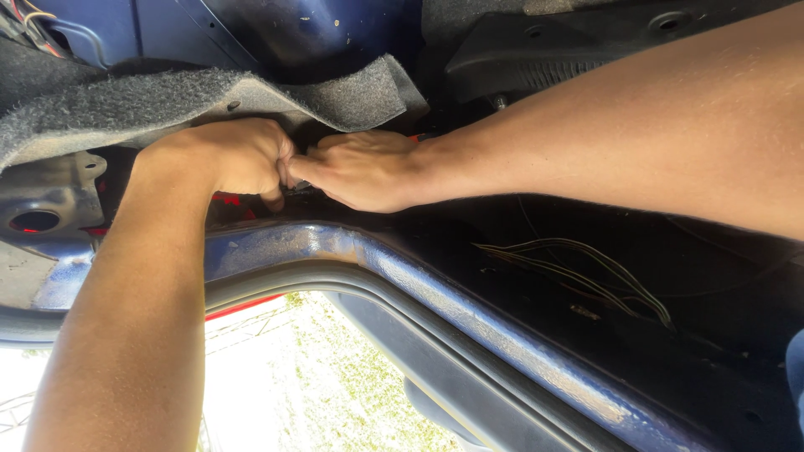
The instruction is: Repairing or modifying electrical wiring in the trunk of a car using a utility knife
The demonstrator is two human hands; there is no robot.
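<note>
My left hand [239,157] is curled into a fist just under a flap of grey felt carpet [151,100] inside a blue car body. My right hand [364,170] reaches in from the right and meets it, fingertips pressed together at a small dark part [293,189] between them. The part is mostly hidden by the fingers, so I cannot tell what it is or which hand grips it. An orange bit [416,136] shows behind my right wrist.
A blue painted door sill [402,272] runs diagonally below the hands. Thin loose wires [586,272] lie on the dark floor at right. A black plastic trim piece [536,59] sits at the top. Bare metal with a hole [38,219] is at left.
</note>
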